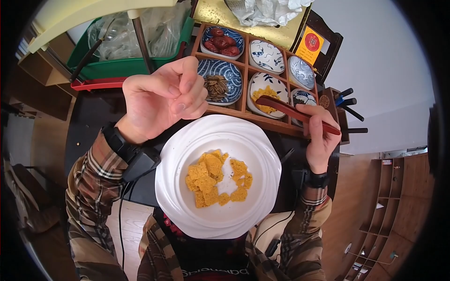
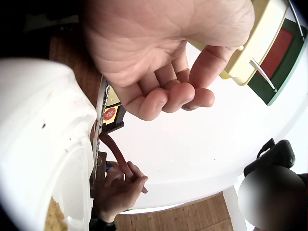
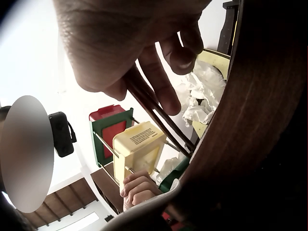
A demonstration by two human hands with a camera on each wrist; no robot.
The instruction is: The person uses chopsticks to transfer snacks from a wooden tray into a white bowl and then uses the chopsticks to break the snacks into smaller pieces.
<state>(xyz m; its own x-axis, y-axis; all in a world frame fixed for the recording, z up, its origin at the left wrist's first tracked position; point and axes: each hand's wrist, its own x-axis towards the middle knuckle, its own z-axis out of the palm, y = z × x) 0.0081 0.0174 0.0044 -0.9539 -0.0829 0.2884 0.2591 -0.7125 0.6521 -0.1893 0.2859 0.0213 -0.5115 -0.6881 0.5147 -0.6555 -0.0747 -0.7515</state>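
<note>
My right hand (image 1: 322, 136) holds brown wooden tongs (image 1: 300, 115); both prongs show in the right wrist view. The tips reach over a small bowl of yellow pieces (image 1: 265, 96) in a wooden compartment tray (image 1: 253, 119). My left hand (image 1: 164, 98) is raised beside the tray, its fingers loosely curled, and nothing shows in it. In the left wrist view its palm (image 2: 154, 53) and bent fingertips face the camera. Below both hands stands a large white bowl (image 1: 168, 196) with yellow-orange chips (image 1: 205, 180), some broken, and small dark specks inside.
Other tray dishes hold red dates (image 1: 220, 42) and striped seeds (image 1: 216, 87). Behind my left hand is a green basket (image 1: 165, 61) with plastic bags. A yellow shelf part (image 1: 79, 21) overhangs it. Dark-handled tools (image 1: 349, 101) stick out at the tray's right.
</note>
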